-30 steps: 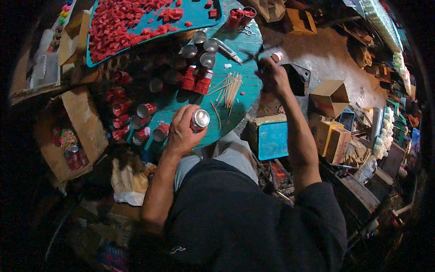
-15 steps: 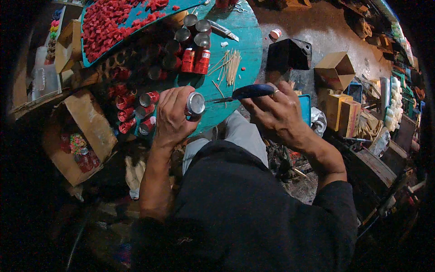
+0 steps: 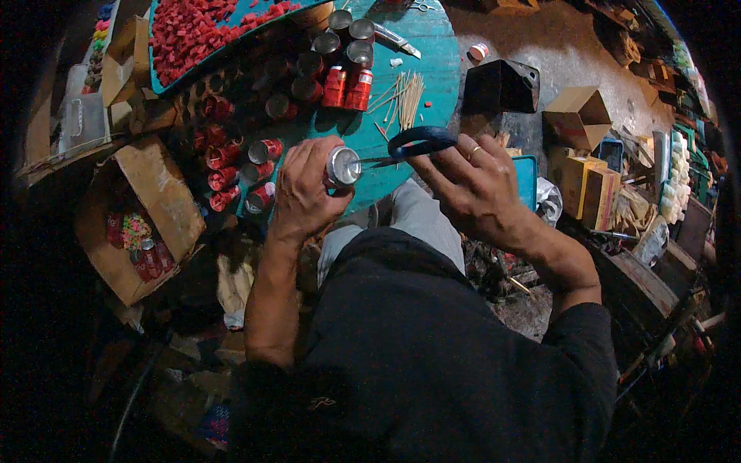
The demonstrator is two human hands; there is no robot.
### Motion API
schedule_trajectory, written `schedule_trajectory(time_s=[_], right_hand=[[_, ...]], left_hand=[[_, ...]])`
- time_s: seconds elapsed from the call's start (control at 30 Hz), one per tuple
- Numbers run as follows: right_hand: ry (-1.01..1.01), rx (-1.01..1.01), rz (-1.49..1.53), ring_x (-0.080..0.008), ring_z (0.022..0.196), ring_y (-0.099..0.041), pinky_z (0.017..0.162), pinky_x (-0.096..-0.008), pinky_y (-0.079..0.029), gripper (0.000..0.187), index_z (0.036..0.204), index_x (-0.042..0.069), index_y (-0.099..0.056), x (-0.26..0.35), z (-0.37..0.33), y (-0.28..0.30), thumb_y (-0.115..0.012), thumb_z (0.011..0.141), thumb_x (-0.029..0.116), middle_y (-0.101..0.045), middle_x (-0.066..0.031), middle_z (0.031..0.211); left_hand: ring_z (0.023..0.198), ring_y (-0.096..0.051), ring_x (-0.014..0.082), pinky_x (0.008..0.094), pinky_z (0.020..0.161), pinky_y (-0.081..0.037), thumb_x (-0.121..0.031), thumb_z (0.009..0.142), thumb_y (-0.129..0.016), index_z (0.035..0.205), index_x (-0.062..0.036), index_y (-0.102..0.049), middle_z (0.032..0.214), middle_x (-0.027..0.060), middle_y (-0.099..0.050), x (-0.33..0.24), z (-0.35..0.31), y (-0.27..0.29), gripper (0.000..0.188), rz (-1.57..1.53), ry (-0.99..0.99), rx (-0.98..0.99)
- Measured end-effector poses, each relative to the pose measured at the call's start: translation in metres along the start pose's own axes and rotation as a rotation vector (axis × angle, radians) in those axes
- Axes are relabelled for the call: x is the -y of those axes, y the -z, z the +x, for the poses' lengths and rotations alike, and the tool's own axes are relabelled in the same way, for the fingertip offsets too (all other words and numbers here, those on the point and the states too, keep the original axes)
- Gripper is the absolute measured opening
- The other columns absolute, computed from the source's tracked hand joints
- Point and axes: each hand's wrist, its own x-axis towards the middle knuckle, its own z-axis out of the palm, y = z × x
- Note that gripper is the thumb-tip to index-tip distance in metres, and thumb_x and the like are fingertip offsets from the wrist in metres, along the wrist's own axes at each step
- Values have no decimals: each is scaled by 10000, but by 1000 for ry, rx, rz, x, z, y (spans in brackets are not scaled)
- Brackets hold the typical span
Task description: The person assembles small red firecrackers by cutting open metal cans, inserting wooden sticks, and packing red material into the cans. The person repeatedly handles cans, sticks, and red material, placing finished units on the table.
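My left hand (image 3: 302, 193) is wrapped round a drink can (image 3: 343, 167), whose silver end faces right and up. A pair of scissors (image 3: 423, 140) with dark blue handles is in my right hand (image 3: 480, 184); my fingers are through or against the loops, exactly how I cannot tell. The blades point left, and their tips meet the can's silver end. Both hands are above the near edge of the round teal table (image 3: 436, 50). Just beyond them stand cut red cans (image 3: 346, 89), with a bundle of thin wooden sticks (image 3: 407, 100) to their right.
A teal tray (image 3: 158, 81) at the far left bears many red chunks (image 3: 185, 46). A box cutter (image 3: 397, 40) lies on the table. More cut cans (image 3: 224, 154) are at left, near an open cardboard box (image 3: 166, 185). Boxes (image 3: 579, 116) and a black container (image 3: 502, 86) stand at right.
The scissors have moved left, so their blades now reach the can's end face. Their handles have turned to show an open loop. The view has shifted slightly.
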Motion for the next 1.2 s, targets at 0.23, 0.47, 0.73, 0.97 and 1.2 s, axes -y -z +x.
schedule_trajectory(time_s=[0.23,0.47,0.73,0.97,1.2], right_hand=[[63,9,-23,-217,875,-572,683,-376,-425,516,1266,59,-690,1,4,3,-684,782,240,-578,-55,928],[-140,249,223,-286,852,-647,651,-450,-506,540,1372,47,-629,6,6,2,-670,837,104,-630,-112,911],[-641,674,1116,-334,730,-709,687,-399,-564,560,1387,4,-630,-23,18,-12,-772,864,143,-737,-247,997],[144,79,85,-253,927,-636,711,-388,-526,619,1407,37,-596,-20,-20,-53,-648,817,216,-593,-67,968],[-562,148,709,-337,844,-714,802,-440,-570,535,1351,150,-675,-110,-53,-143,-715,818,112,-719,-188,966]], left_hand=[[972,-673,376,473,853,-510,-77,659,-812,1173,-53,-592,1059,152,-680,-2,4,2,560,4,-41,15],[985,-669,375,493,888,-504,-140,791,-782,1170,-30,-602,1060,162,-675,-1,7,-1,435,318,-159,-15],[1007,-665,346,500,904,-500,-118,842,-725,1150,-22,-609,1060,159,-668,13,4,-11,343,548,-343,-47],[997,-675,319,446,895,-519,-106,733,-771,1095,-27,-638,1063,142,-680,46,-13,-20,393,-129,-45,313],[945,-695,404,480,819,-548,-153,717,-812,1156,-53,-625,1074,183,-715,54,-11,-40,487,-150,508,341]])
